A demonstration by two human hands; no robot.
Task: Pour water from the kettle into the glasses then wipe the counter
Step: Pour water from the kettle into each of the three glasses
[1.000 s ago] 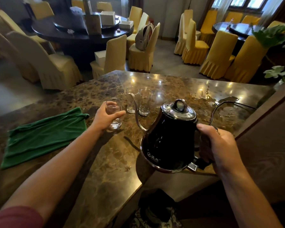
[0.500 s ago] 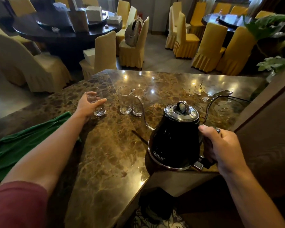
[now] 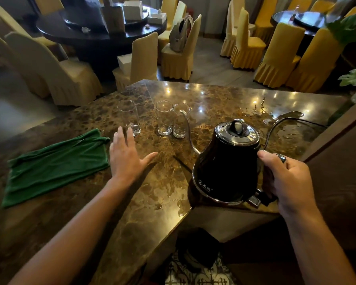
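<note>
My right hand has its fingers curled round the handle of the kettle, which hangs just off the counter near its front edge; my left hand is flat and spread, fingers apart and holding nothing, low over the counter, though I cannot tell if the palm touches it.

What the pour turns on is the spout; it runs long and thin away from my right fingers, up and to the left, and its tip sits at the rim of the right glass, whether over the mouth or just in front of it I cannot tell; the middle glass stands touching or just beside that one, further left; the left glass stands apart from the pair, just beyond my left fingertips. So the kettle's long line, handle to spout, already points from my right fingers at the glasses; I judge a forward tip of the wrist is all the right glass needs, and the other two call for a short carry leftward.

The green cloth lies flat just left of my left fingers, the nearer hand for the wipe; water lies pooled on the counter beyond the kettle, far from the cloth.
</note>
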